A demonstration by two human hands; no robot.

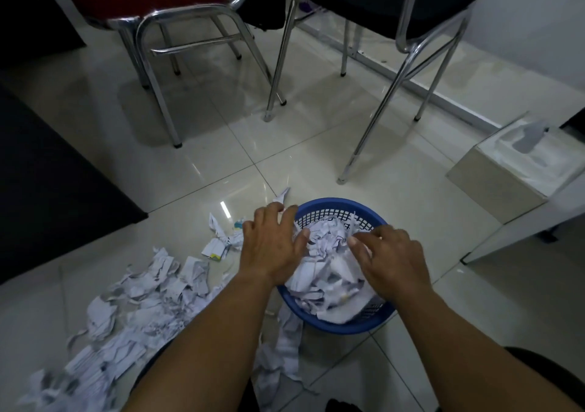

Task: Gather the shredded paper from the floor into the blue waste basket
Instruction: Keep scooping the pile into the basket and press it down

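A round blue waste basket point(329, 209) with a mesh wall stands on the tiled floor just in front of me. White shredded paper point(329, 272) fills it to the rim. My left hand point(272, 247) lies palm down over the basket's left rim, fingers spread, resting on the paper. Over the right side of the basket my right hand point(389, 259) is also palm down with fingers apart, touching the paper. A large heap of shredded paper point(133, 316) covers the floor at the lower left, and more strips point(285, 348) trail below the basket.
A red-seated chair point(152, 35) and a black-seated chair point(402, 28), both on chrome legs, stand behind the basket. A pale box point(493, 177) sits at the right by a white wall base. A dark mat point(47, 174) lies at the left.
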